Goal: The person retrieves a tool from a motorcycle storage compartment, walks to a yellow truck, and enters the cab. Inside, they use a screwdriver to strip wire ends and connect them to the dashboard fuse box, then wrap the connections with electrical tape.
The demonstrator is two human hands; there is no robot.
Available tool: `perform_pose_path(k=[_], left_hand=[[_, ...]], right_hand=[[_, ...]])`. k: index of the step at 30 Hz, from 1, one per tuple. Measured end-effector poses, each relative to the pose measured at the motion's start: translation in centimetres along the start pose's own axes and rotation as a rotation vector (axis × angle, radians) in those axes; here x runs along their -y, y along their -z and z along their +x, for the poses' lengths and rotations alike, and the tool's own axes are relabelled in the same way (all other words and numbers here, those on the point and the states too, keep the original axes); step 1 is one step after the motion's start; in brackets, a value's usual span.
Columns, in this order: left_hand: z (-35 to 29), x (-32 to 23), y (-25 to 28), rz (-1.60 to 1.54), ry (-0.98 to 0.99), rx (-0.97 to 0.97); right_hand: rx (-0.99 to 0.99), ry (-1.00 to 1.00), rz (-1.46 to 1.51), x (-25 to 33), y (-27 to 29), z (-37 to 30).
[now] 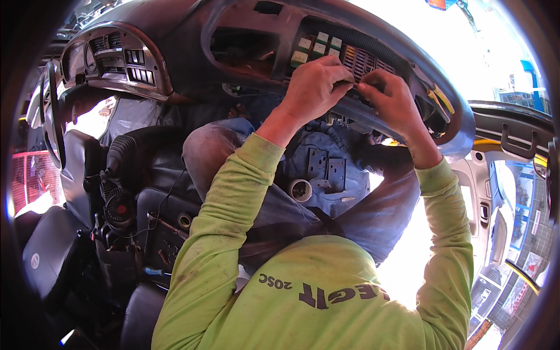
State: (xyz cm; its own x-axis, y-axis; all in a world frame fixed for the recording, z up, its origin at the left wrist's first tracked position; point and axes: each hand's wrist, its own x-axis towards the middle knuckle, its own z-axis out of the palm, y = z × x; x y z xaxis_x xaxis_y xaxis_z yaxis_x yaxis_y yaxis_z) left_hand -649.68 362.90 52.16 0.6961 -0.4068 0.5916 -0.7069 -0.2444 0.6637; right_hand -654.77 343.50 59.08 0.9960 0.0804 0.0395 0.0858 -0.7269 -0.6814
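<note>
Both my hands are raised to an open bay in the dashboard, in front of a fuse panel (364, 60) with rows of small fuses. My left hand (315, 87) has its thumb and fingers pinched together. Close beside it, my right hand (389, 98) is also closed in a pinch, its fingertips almost meeting the left ones. Whatever lies between the fingertips is too small to make out. Several relays (321, 44) with pale tops and green sides stand just beyond my left hand, which partly covers the panel.
A tool with yellow handles (441, 100) rests at the bay's right end. Left of the bay is an uncovered dashboard opening (245, 49). A white ring-shaped part (300, 190) and dark metal brackets (326, 169) lie between my legs. The gear lever (119, 154) and instrument cluster (111, 58) are leftward.
</note>
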Motion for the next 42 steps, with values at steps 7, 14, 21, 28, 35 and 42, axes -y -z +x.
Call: perform_pose_path(k=[7,14,21,28,35,42], left_hand=[[0.1,0.1,0.2,-0.017,0.018,0.006],[-1.3,-0.6,1.9,-0.266,0.413,0.203],[-2.1,-0.3,2.5,-0.520,0.660,0.253],[-2.0,0.2,1.6,-0.635,0.641,0.205],[-2.2,0.3,1.4,-0.635,0.636,0.178],[-2.5,0.8,1.0,-0.589,0.591,0.127]], right_hand=[[-0.116,0.492,-0.537,0.4,0.1,-0.4],[0.063,0.082,0.059,-0.8,-1.6,0.1],[0.071,0.157,0.084,-1.0,-3.7,0.3],[0.080,0.156,0.033,-0.6,-3.0,0.2],[0.088,0.055,0.190,-1.0,-3.8,0.7],[0.074,-0.048,0.366,-0.8,-4.5,0.6]])
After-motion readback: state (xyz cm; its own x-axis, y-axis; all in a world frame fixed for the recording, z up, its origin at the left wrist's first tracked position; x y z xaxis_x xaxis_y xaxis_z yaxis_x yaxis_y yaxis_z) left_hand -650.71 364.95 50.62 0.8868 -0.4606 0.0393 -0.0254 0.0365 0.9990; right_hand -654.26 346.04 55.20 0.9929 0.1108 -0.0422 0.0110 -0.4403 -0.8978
